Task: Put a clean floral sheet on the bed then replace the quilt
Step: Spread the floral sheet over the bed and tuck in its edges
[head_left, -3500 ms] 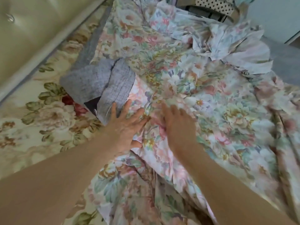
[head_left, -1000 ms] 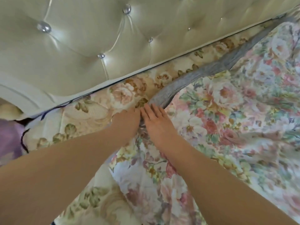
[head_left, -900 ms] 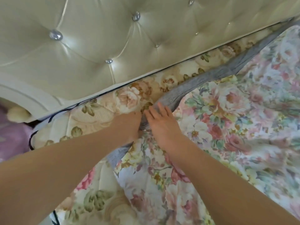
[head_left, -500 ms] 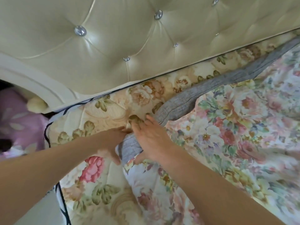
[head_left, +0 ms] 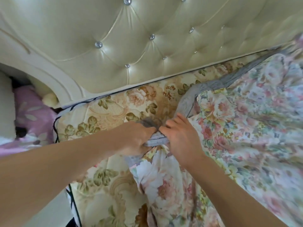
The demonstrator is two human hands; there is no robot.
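Floral sheet (head_left: 242,128): a pale cloth printed with pink, peach and cream roses, green leaves and small blue and yellow sprigs; it is spread, creased and rumpled, over the right part of the bed, with one fold trailing down toward the lower edge of the view.
Grey border (head_left: 186,104): a grey ribbed band is seen along the sheet's edge, running from the upper right down to the hands, where it is bunched.
Sheet position: the corner is gathered near the head of the bed, short of the mattress corner; the left part of the mattress is left uncovered.
Left hand (head_left: 137,138): its fingers are curled round the bunched grey border, which is gripped; a tuft of grey cloth is visible above the knuckles.
Right hand (head_left: 182,136): it is laid over the gathered corner just beside the left hand, fingers bent onto the cloth; whether the cloth is pinched underneath cannot be told.
Mattress (head_left: 114,112): a cream quilted surface with large beige and tan roses and olive leaves, edged with dark piping.
Headboard (head_left: 147,38): cream tufted padding with shiny buttons, set against the mattress.
Purple cloth (head_left: 31,112): a lilac patterned fabric is seen beyond the bed's left edge.
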